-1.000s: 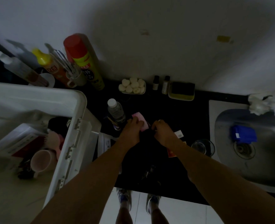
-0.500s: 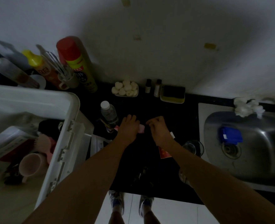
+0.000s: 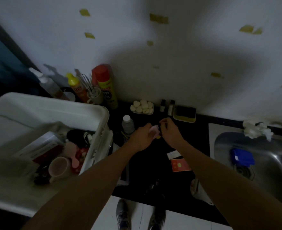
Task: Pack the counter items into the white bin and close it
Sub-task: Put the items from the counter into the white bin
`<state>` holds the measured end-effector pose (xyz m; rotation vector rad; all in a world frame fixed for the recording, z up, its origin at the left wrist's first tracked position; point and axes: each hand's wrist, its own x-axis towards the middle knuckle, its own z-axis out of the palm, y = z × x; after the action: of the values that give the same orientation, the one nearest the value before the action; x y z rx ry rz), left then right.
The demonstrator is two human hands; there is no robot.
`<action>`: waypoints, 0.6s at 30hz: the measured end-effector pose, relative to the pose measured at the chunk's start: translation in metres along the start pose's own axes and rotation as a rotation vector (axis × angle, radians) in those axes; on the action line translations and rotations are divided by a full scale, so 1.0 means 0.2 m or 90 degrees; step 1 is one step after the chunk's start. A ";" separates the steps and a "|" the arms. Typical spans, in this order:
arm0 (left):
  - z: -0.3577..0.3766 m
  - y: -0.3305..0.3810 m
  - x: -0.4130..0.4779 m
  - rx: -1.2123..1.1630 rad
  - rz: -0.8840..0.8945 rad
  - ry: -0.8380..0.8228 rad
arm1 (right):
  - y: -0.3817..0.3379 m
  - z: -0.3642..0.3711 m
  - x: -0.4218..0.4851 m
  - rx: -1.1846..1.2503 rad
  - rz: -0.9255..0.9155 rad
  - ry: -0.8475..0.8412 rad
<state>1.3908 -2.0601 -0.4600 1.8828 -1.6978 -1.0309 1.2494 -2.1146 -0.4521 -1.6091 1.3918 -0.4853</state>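
Both hands meet over the middle of the black counter (image 3: 201, 136). My left hand (image 3: 142, 136) holds a small pink item (image 3: 154, 130) with a yellow bit under it. My right hand (image 3: 169, 131) pinches the same item from its right side. What exactly the pink item is stays unclear in the dim light. The white bin (image 3: 102, 117) stands open at the left, with a pink mug (image 3: 58, 166), a pink brush, papers and dark things inside. A small water bottle (image 3: 127, 124) stands just left of my left hand.
Along the wall stand a red-capped spray can (image 3: 105, 85), a yellow-capped bottle (image 3: 75, 87), a whisk in a cup, a dish of white balls (image 3: 142, 107), two small vials and a sponge tray (image 3: 184, 113). A red packet (image 3: 180, 165) lies near my right forearm. The sink (image 3: 269, 163) holds a blue object.
The camera has tilted up and the view shifted. Both hands stay together on the pink item, which now sits lifted between them; the red packet and a white tag lie uncovered.
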 end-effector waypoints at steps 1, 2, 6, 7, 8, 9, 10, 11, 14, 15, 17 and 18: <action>-0.05 0.02 -0.03 -0.009 0.012 0.025 | -0.05 0.00 -0.01 -0.003 -0.011 0.004; -0.09 0.04 -0.07 -0.009 0.022 0.051 | -0.09 0.01 -0.01 -0.006 -0.019 0.008; -0.30 0.09 -0.18 0.008 0.048 0.131 | -0.30 0.05 -0.02 -0.009 -0.071 0.028; -0.35 0.10 -0.20 0.005 0.056 0.145 | -0.36 0.06 -0.03 -0.008 -0.092 0.037; -0.40 0.12 -0.22 -0.006 0.060 0.159 | -0.42 0.06 -0.04 -0.004 -0.110 0.045; -0.45 0.15 -0.25 -0.031 0.061 0.178 | -0.49 0.07 -0.05 0.004 -0.130 0.055; -0.49 0.18 -0.26 -0.074 0.050 0.199 | -0.55 0.07 -0.05 0.014 -0.144 0.069; -0.53 0.21 -0.28 -0.126 0.033 0.219 | -0.61 0.07 -0.06 0.023 -0.158 0.090; -0.61 0.25 -0.31 -0.179 0.015 0.273 | -0.74 0.07 -0.05 0.021 -0.182 0.148; -0.65 0.25 -0.33 -0.167 0.023 0.295 | -0.79 0.09 -0.05 0.013 -0.194 0.152; -0.72 0.24 -0.37 -0.142 0.043 0.319 | -0.84 0.11 -0.05 0.002 -0.223 0.149; -0.77 0.21 -0.39 -0.129 0.051 0.325 | -0.88 0.14 -0.06 -0.002 -0.239 0.142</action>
<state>1.4777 -2.0190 -0.3115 1.7410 -1.3071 -0.5930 1.3673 -2.1047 -0.3169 -1.8732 1.2485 -0.9070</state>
